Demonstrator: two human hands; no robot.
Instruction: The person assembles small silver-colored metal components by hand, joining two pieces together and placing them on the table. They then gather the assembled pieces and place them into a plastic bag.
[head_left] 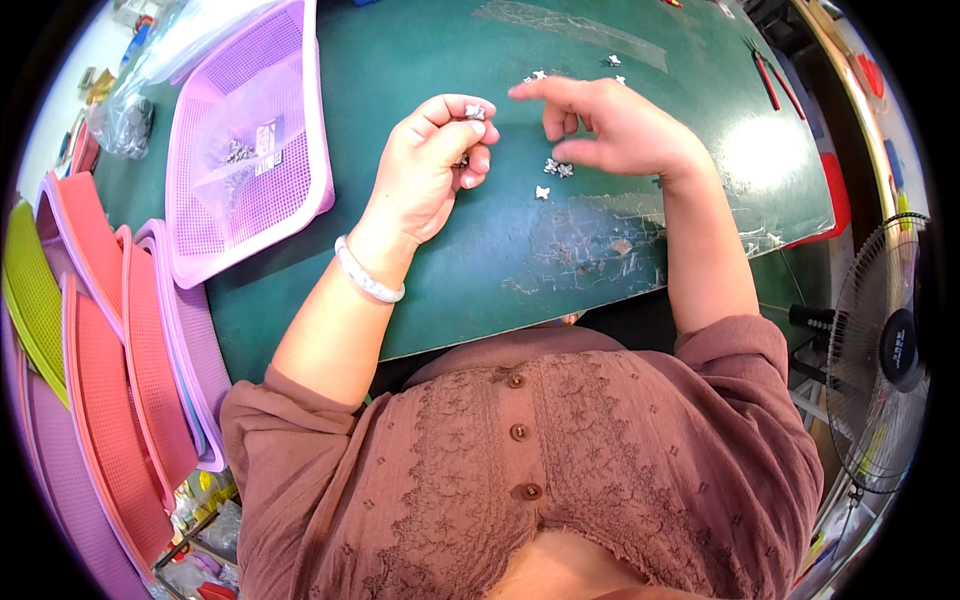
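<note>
My left hand (435,160) is curled over the green table (480,260) and pinches a small silver butterfly-shaped metal piece (475,111) between thumb and forefinger. My right hand (610,125) lies beside it with the forefinger stretched out to the left, near the held piece; it holds nothing that I can see. Several more small silver pieces (557,168) lie loose on the table under and beyond the right hand. A white bangle (368,280) sits on my left wrist.
A purple mesh basket (300,180) with a clear bag of metal parts (245,150) stands at the left. Stacked pink, purple and green baskets (110,350) lean at the far left. Red-handled pliers (768,78) lie at the back right. A fan (885,350) stands at the right.
</note>
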